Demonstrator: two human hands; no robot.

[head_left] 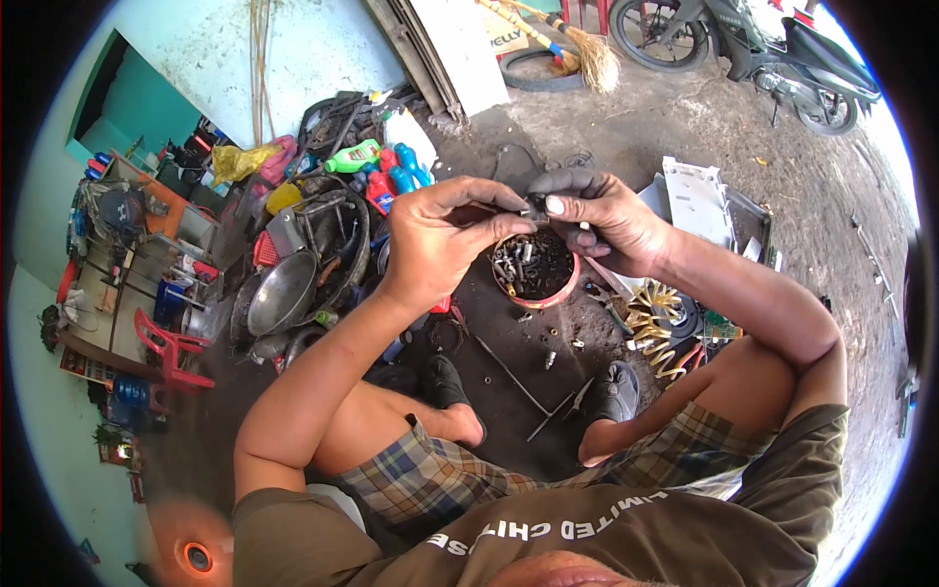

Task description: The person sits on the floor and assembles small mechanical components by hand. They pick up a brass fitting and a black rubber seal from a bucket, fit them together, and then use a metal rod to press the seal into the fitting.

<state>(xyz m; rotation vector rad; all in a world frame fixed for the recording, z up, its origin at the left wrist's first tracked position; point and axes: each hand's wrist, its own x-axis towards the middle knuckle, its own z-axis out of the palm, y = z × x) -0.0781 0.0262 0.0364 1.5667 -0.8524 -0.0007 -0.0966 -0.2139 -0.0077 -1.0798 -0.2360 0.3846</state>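
Head view: the left hand [445, 220] and right hand [616, 220] pinch 1 small dark part [534, 204] between closed fingers, near the far rim of a round tub [550, 299]. Work on it appears unfinished, though details are too small to tell. Many metal pieces [533, 264] remain heaped inside; others lie loose on the nearer floor [504, 367].

dark motorbike [755, 51]; broom [595, 65] beside tire [533, 85]; red chair [182, 375]

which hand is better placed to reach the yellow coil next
Probably the right hand: the yellow coil lies on that side, nearer to it than to the left hand.
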